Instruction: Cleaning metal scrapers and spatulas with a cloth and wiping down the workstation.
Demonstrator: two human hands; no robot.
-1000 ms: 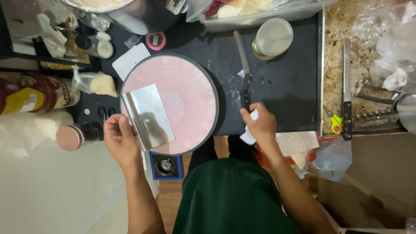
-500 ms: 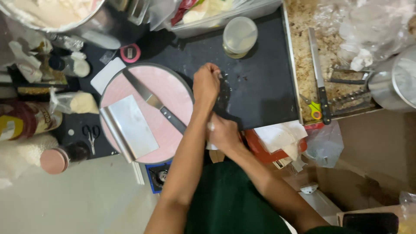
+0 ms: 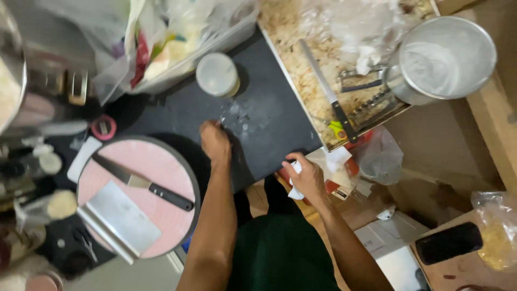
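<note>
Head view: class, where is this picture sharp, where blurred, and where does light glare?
Head view: left edge smeared by motion blur; the knife on the pink round board is fairly sharp; glare whitens the metal bowl; the left hand shadows the dark board.

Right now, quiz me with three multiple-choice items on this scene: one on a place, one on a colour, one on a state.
1. Where does the black-handled knife lie?
A. on the round board
B. in the steel bowl
C. on the floor

2. What colour is the round board?
A. green
B. pink
C. blue

3. What is the right hand doing?
A. lying flat and empty
B. gripping the knife
C. holding something white

Answers:
1 A, the knife rests across the board beside the metal scraper.
2 B, its top is pink inside a dark rim.
3 C, the fingers close on a white wad at the dark mat's edge, while the left hand rests on the mat.
</note>
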